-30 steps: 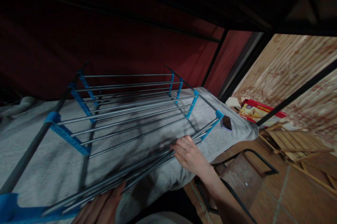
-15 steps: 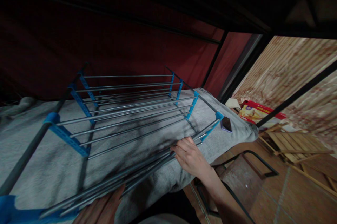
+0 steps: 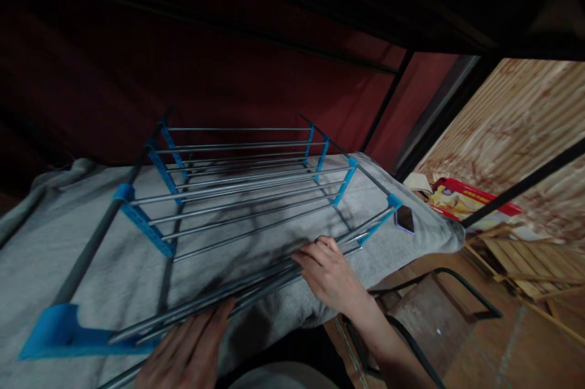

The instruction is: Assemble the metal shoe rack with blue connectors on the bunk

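A rack, which looks like a shoe rack [image 3: 256, 180], lies on its side on a grey blanket [image 3: 256, 252]. Its metal tubes run between blue plastic side brackets. Along the near edge, several loose-looking metal tubes [image 3: 260, 284] lie close together. My right hand [image 3: 326, 270] is wrapped over them toward the right bracket [image 3: 377, 224]. Farther left, my left hand [image 3: 189, 343] curls over the same tubes, close to the large blue bracket [image 3: 68, 334]. Both sets of fingertips are partly hidden behind the tubes. Near the left bracket, some tube ends rest against it.
A phone [image 3: 404, 219] lies on the blanket right of the rack. A chair [image 3: 434, 316] stands below the bed's edge. On the floor side are a red and yellow package [image 3: 470, 197] and a wooden slatted piece [image 3: 525, 261]. Dark frame posts [image 3: 388, 96] surround the bed.
The view has shifted left, so the rack appears farther right. My left hand has moved right along the tubes, and a tube end below it shows apart from the others. My right hand keeps its hold.
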The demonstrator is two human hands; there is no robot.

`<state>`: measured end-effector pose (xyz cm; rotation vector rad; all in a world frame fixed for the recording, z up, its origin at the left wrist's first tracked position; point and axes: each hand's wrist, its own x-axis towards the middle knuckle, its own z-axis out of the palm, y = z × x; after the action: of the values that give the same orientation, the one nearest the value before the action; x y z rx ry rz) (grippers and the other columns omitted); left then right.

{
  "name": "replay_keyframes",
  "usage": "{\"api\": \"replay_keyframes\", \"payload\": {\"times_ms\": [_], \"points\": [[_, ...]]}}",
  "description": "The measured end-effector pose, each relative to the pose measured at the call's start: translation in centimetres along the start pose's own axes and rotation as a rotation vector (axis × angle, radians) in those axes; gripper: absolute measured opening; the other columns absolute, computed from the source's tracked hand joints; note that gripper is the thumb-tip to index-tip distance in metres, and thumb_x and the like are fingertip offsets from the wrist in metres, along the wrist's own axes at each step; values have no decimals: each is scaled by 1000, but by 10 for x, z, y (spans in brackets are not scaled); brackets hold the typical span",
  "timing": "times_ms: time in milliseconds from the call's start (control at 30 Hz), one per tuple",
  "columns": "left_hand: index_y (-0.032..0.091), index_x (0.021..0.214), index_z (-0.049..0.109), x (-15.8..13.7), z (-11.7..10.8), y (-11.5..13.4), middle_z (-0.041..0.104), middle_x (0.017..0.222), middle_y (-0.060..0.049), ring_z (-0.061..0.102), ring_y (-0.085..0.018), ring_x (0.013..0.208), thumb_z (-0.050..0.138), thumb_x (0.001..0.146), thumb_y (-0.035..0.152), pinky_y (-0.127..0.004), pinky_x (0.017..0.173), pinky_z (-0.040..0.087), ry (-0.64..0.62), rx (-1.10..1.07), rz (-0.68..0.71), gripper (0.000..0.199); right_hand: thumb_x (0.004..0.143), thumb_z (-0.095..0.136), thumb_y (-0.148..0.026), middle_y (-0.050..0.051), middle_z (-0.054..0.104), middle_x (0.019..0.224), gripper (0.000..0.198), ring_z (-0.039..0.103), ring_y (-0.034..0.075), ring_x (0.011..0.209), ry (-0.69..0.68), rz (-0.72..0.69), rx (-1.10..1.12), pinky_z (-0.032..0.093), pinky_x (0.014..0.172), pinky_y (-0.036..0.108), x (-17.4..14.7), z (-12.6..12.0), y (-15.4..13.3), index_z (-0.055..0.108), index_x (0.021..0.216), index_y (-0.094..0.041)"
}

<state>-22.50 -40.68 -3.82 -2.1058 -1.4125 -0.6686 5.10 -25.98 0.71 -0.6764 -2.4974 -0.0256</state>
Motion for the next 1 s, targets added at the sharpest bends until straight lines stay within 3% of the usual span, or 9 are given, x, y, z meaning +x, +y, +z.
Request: {"api": "replay_keyframes", "payload": {"times_ms": [167,300,467,567,633,700,800,900,1000], "points": [[19,135,54,21,-19,26,72,115,-5,67,-18,105,39,86,4,-30,98,46,-101,-10,-144,54,98,52,-19,7,69,103,29,59,20,92,-44,-232,63,44,92,38,18,22,-44,59,126,-19],[19,135,54,27,-35,39,69,121,-7,62,-20,113,43,87,1,-36,105,44,-134,-101,-283,52,92,49,-7,7,65,93,35,56,21,82,-79,-319,9,43,78,36,29,25,-53,59,125,-17],[21,123,60,19,-72,31,65,115,-9,58,-24,116,62,83,2,-42,105,42,237,-54,-413,44,91,49,-6,6,65,96,35,57,20,85,-65,-374,-15,41,80,35,30,27,-46,61,123,-17],[24,121,60,12,-92,5,61,119,-8,56,-25,118,67,85,12,-43,105,42,486,17,-680,38,94,50,-10,5,65,97,32,57,20,86,-67,-384,-34,40,81,35,28,28,-44,61,123,-18],[24,122,59,11,-98,-17,61,121,-8,56,-25,117,61,92,26,-42,103,43,489,-154,-926,31,95,50,-10,5,65,95,31,57,19,85,-60,-380,-59,40,80,34,30,28,-43,61,123,-19],[22,117,62,12,-98,-35,65,115,-8,59,-24,110,53,96,39,-39,98,45,334,-482,-1116,29,95,50,-9,4,64,94,31,57,19,84,-48,-381,-82,40,78,34,34,27,-41,61,122,-19],[19,97,67,17,-89,-49,68,96,-7,61,-22,95,47,97,50,-34,88,46,163,-904,-1212,36,96,49,-9,4,64,91,30,57,18,81,-30,-395,-109,40,77,33,41,26,-37,61,121,-18],[19,82,62,22,-77,-49,61,82,-3,56,-18,83,52,95,48,-29,77,44,245,-1120,-1249,33,96,48,-8,4,64,91,29,57,17,80,-17,-405,-123,40,77,33,45,24,-33,61,120,-17],[19,75,58,23,-70,-46,53,73,0,49,-15,73,55,93,43,-26,69,40,339,-1169,-1280,30,96,46,-7,4,63,89,29,57,17,78,-18,-414,-144,40,76,33,47,20,-26,61,120,-17]]}}
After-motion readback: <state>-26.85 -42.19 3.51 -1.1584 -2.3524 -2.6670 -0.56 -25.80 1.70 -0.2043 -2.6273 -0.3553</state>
